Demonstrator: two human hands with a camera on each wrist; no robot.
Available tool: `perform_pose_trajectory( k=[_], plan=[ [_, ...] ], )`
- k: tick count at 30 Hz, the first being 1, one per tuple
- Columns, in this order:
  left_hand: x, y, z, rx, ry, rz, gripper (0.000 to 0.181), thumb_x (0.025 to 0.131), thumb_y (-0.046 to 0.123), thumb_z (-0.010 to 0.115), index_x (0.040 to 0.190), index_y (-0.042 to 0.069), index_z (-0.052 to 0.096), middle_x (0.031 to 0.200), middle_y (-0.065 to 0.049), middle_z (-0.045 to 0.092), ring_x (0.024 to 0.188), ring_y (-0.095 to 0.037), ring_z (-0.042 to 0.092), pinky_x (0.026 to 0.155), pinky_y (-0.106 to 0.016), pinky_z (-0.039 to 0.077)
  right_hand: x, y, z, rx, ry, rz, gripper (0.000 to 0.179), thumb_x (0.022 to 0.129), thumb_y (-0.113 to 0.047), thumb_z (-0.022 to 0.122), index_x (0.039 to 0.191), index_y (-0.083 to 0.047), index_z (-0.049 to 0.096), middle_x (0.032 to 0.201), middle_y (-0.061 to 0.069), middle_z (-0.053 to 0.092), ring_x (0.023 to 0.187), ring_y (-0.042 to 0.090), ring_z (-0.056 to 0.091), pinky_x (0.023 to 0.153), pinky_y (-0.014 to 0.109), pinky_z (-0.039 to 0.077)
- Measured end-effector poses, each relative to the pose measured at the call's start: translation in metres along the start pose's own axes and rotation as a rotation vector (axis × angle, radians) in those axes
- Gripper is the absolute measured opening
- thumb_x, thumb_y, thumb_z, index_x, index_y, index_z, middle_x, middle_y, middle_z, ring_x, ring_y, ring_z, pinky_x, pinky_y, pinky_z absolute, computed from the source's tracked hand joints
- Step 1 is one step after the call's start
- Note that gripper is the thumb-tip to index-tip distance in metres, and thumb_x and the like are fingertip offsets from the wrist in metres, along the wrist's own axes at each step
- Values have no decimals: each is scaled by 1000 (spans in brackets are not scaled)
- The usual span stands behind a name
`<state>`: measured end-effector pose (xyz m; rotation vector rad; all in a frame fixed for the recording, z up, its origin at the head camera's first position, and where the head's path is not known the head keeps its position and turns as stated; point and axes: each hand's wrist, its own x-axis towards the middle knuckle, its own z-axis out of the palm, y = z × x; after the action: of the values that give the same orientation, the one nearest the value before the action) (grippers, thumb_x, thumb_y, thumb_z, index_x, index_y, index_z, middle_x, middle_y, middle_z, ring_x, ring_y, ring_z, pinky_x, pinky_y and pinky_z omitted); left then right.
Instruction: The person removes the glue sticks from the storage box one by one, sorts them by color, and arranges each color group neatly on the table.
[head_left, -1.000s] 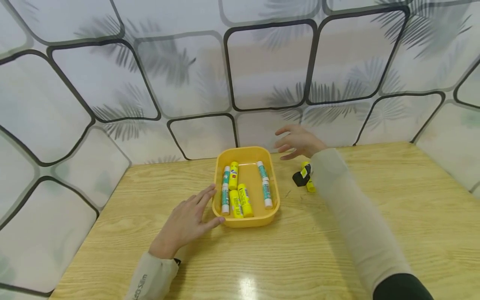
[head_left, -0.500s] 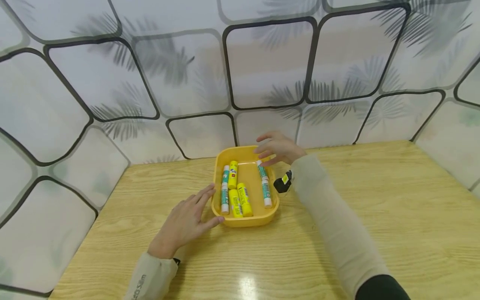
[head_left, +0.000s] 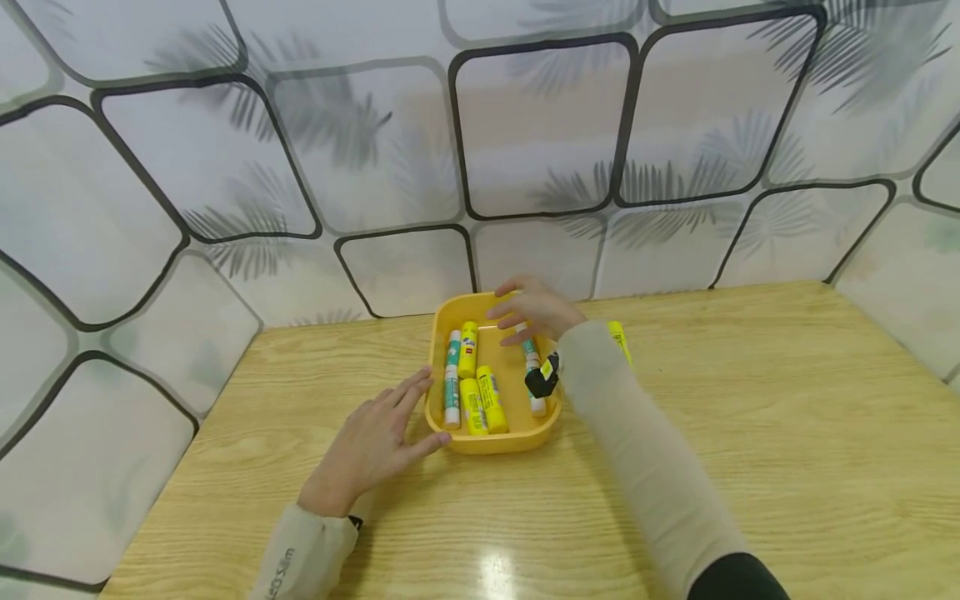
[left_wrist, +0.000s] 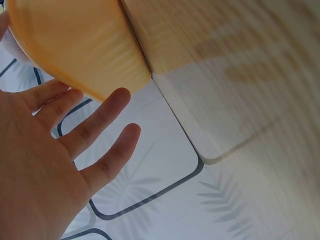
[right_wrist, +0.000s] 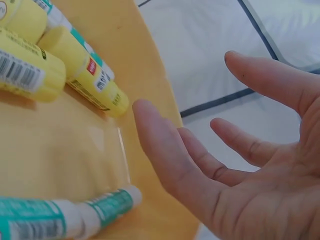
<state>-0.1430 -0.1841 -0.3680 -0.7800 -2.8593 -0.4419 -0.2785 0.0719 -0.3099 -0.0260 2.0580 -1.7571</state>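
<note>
A yellow-orange plastic basket holds several glue sticks. Yellow glue sticks lie at its middle left, teal-and-white ones along its left wall, and more teal-and-white glue sticks on its right side, partly hidden by my right wrist. My left hand rests against the basket's left rim with fingers spread; in the left wrist view the fingertips meet the outer wall. Over the far right part of the basket hovers my right hand, its fingers apart and holding nothing, as the right wrist view confirms.
On the table right of the basket lies a yellow glue stick, partly behind my right sleeve. A patterned wall covering rises right behind the basket.
My right hand has moved left, from above the table beside the yellow glue stick to over the basket. The left hand and the basket have stayed put.
</note>
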Motion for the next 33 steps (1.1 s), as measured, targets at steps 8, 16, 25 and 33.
perform_pose_trajectory(
  k=[8, 16, 25, 33],
  plan=[
    [0, 0, 0, 10, 15, 9, 77, 96, 55, 63, 151, 4, 47, 157, -10, 43, 119, -38, 60, 95, -57, 51, 6, 4, 11, 5, 2, 11, 55, 95, -4, 69, 144, -1, 44, 135, 21, 51, 124, 42, 54, 81, 42, 61],
    [0, -1, 0, 13, 8, 1, 77, 96, 56, 62, 150, 4, 47, 157, -10, 43, 120, -38, 59, 96, -57, 51, 16, 11, 22, 72, -9, 51, 58, 94, -2, 70, 144, 0, 42, 138, 22, 52, 122, 42, 56, 86, 46, 59],
    [0, -1, -1, 12, 20, 14, 79, 96, 58, 61, 150, 3, 47, 157, -10, 43, 118, -38, 60, 96, -55, 51, 21, 13, 32, 24, 30, 95, 54, 93, -4, 72, 141, 1, 47, 133, 21, 55, 116, 39, 60, 85, 44, 60],
    [0, -1, -1, 15, 7, 12, 80, 96, 59, 60, 151, 3, 46, 158, -11, 42, 122, -40, 59, 98, -56, 50, 26, 16, 37, 1, 29, 124, 55, 93, -5, 72, 142, 1, 47, 135, 23, 50, 111, 37, 61, 86, 42, 59]
  ],
)
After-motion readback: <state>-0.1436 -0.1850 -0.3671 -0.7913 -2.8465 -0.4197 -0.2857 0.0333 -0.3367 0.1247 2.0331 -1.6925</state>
